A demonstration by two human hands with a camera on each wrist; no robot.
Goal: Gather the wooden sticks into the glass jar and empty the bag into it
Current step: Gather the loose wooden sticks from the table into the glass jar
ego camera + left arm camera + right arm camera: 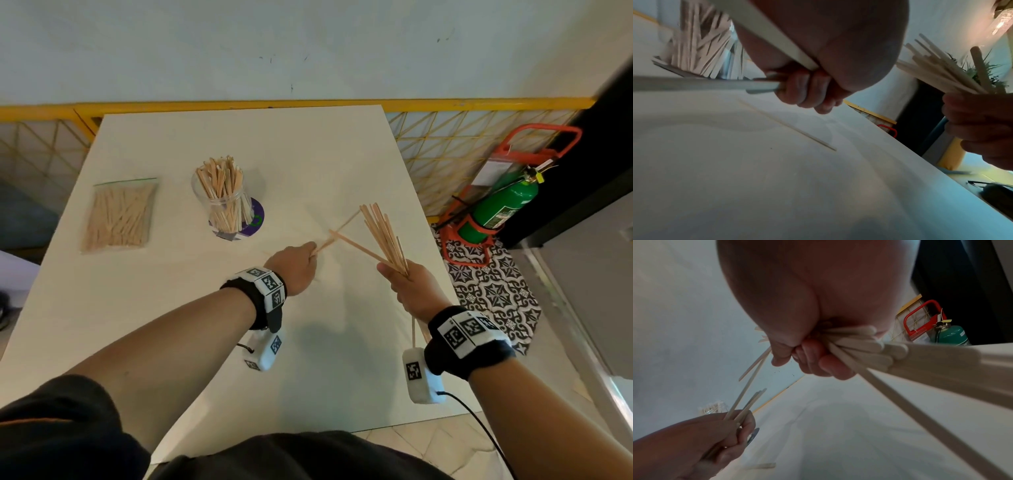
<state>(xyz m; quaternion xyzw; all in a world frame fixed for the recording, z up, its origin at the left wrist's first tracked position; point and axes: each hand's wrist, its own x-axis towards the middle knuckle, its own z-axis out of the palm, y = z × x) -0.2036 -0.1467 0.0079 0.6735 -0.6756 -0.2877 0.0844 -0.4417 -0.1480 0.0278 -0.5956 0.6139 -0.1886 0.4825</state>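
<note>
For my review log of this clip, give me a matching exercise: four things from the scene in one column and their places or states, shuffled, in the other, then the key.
Things:
1. glass jar
2. bag
3. left hand
4. right hand

Places or states:
A. lies flat near the table's left edge, sealed, full of sticks
B. grips a fanned bundle of sticks
C. stands upright on a purple disc, holding sticks
D. pinches a few sticks

Pairs: 1-C, 2-A, 3-D, 4-B
</note>
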